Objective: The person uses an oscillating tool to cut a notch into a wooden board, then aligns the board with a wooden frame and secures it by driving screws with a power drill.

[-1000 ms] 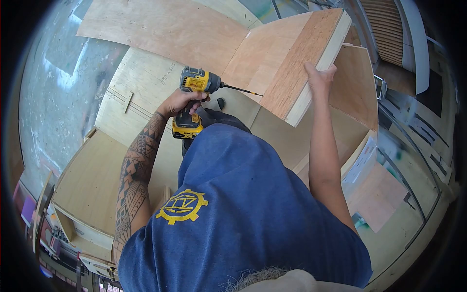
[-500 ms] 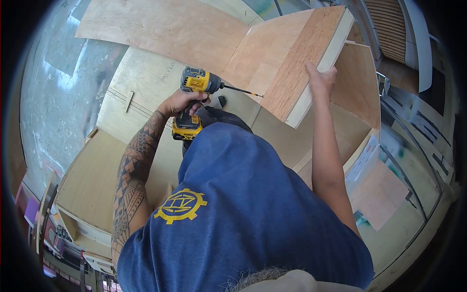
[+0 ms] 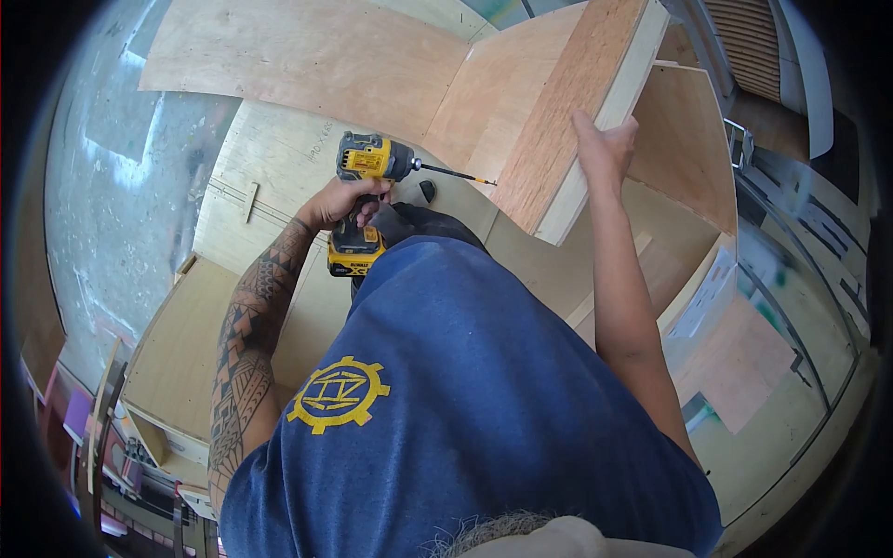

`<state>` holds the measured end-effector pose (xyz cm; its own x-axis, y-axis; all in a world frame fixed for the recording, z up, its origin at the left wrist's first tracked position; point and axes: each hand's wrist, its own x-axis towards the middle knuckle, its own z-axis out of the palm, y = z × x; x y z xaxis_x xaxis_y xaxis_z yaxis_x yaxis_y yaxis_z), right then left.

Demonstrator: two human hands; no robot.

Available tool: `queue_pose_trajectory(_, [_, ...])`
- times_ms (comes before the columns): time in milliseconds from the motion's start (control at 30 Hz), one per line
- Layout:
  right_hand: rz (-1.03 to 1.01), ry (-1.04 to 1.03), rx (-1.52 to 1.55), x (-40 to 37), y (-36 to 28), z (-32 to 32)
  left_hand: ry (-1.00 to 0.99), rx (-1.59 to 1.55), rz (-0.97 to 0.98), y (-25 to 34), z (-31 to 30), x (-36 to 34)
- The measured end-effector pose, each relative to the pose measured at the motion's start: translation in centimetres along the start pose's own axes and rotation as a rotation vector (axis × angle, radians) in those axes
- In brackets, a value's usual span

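A yellow and black cordless driver (image 3: 365, 158) is held by its handle in my left hand (image 3: 349, 200), its battery hanging below. The long thin bit points right, and its tip is close to the lower left corner of a wooden box panel (image 3: 567, 116); whether it touches, I cannot tell. This panel has a reddish-brown wood face and a pale side edge. My right hand (image 3: 606, 149) grips it by that pale edge, thumb on the near face. The panel is tilted.
Large thin plywood sheets (image 3: 307, 56) extend across the top. Behind my right hand stands a plywood side wall (image 3: 684, 149). A wooden cabinet piece (image 3: 177, 353) is at lower left, beside the paint-marked grey floor (image 3: 121, 205). A loose plywood square (image 3: 739, 363) lies at right.
The driver and my left hand have shifted slightly left. The panel and my right hand have moved slightly left and up in view. Both grips stay the same.
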<state>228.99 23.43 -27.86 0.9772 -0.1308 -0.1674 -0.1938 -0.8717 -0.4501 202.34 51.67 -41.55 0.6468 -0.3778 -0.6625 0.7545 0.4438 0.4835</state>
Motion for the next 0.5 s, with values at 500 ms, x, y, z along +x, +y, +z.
queue_pose_trajectory(500, [0.041,-0.026,0.011,-0.6,-1.2,-0.3,0.019,0.058,-0.031,0.5,1.0,0.5])
